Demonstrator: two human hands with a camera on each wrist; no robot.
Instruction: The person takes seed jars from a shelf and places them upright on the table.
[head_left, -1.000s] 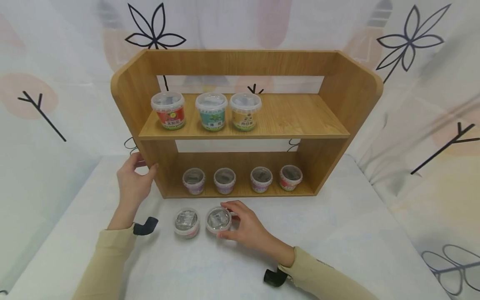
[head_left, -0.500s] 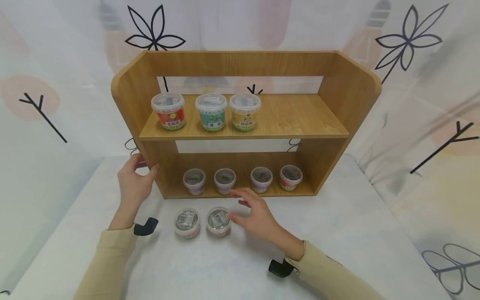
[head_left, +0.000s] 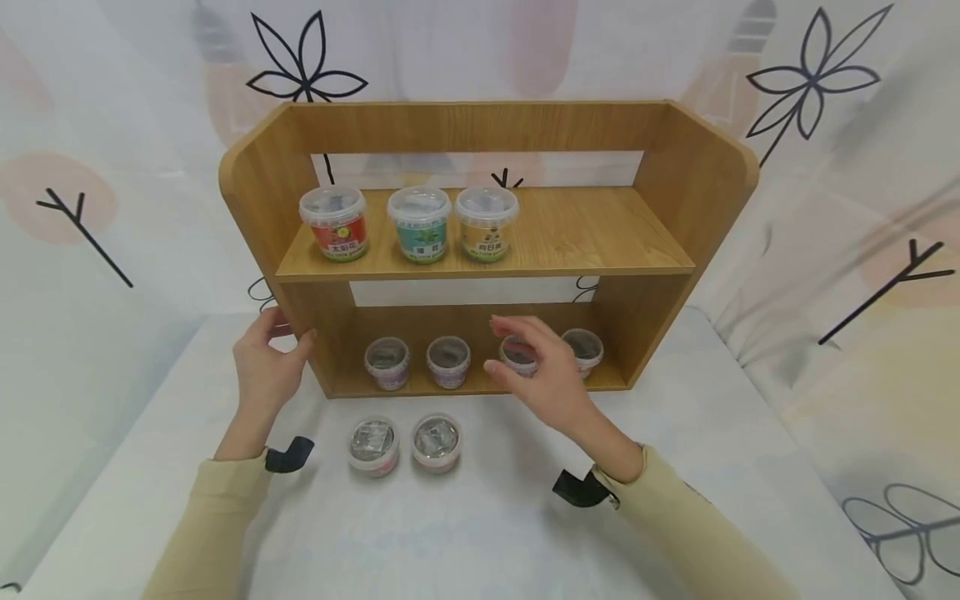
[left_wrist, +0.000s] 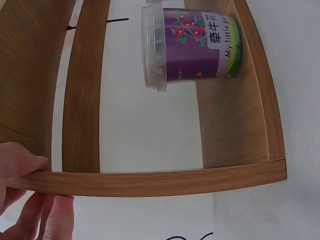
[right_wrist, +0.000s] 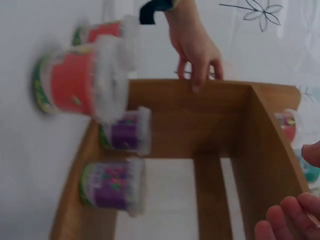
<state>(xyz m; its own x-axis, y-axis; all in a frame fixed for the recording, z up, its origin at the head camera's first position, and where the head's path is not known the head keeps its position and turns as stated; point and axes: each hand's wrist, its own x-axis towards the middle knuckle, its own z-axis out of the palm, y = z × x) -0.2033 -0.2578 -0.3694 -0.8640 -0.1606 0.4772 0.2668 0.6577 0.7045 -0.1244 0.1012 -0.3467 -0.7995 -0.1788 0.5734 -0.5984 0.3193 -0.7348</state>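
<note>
Table (head_left: 420, 533), white-topped: below both hands' fingers, carrying the shelf.

Shelf (head_left: 480, 125), wooden, two-tier: left side panel clamped between thumb and fingers of the left hand (head_left: 270, 367).

Right hand (head_left: 551, 375): fingers and thumb apart, nothing held, in front of the lower tier.

Lidded tubs, upper tier, three, above and left of the right fingers: red-labelled tub (head_left: 339, 237), teal-labelled tub (head_left: 422, 237), yellow-labelled tub (head_left: 485, 237).

Lidded tubs, lower tier, four: first purple tub (left_wrist: 192, 45), marked 牵牛花, and second purple tub (head_left: 450, 375), between the two hands' fingers; third tub (head_left: 519, 353), behind the right fingers' gap, contact not tellable; fourth tub (head_left: 585, 342), part hidden by the right hand.

Lidded tubs, table, two, left of the right fingers and nearer the person: left table tub (head_left: 373, 447), right table tub (head_left: 436, 443), side by side, apart.

Progress, as judged: seven tubs shelved, two unshelved; partway. If the shelf is being filled, those two are left.
</note>
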